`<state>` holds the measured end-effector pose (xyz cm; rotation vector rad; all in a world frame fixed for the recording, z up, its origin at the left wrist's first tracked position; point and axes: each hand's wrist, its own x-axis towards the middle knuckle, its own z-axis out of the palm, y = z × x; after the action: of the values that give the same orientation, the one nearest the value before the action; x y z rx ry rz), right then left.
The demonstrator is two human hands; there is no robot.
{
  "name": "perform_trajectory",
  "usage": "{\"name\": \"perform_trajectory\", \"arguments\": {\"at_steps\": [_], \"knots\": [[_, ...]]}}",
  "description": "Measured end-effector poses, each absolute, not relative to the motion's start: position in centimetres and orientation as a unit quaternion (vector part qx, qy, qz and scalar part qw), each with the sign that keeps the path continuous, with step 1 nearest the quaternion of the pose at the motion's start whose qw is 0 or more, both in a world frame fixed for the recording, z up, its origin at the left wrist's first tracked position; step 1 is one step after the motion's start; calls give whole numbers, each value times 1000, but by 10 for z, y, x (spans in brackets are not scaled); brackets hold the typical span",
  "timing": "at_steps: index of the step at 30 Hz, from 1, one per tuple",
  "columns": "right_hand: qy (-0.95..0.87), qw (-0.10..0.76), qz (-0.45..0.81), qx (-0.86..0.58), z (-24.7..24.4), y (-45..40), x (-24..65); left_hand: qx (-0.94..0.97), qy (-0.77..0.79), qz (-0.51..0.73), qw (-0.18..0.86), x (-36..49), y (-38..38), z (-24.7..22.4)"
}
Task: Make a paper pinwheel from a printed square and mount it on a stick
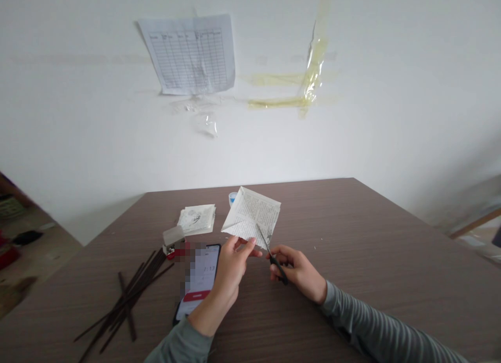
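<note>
My left hand (235, 266) pinches the lower edge of a folded piece of printed paper (254, 211), holding it tilted above the table. In my right hand (295, 269) is a pair of scissors (278, 266) with dark handles, my fingers wrapped round them. The scissors' blades reach up to the paper near its lower right part, with one blade showing over the printed face. Whether the blades are cutting through the paper here, I cannot tell. Behind the paper, a small round white and blue object (232, 198) is partly hidden.
Left of my hands lie a smartphone (203, 271), a small open box (173, 238), a stack of printed paper pieces (197, 219) and several thin dark sticks (131, 300). The brown table (371, 248) meets a white wall with a taped sheet (191, 55).
</note>
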<state>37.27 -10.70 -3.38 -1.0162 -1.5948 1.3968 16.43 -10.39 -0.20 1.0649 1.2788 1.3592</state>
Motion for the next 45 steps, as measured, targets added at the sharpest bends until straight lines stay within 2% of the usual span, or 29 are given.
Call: {"name": "perform_trajectory", "arguments": {"at_steps": [45], "knots": [[-612,382,552,-418,-32,-109,372,429,525,560,477,168,-105,-2]]}}
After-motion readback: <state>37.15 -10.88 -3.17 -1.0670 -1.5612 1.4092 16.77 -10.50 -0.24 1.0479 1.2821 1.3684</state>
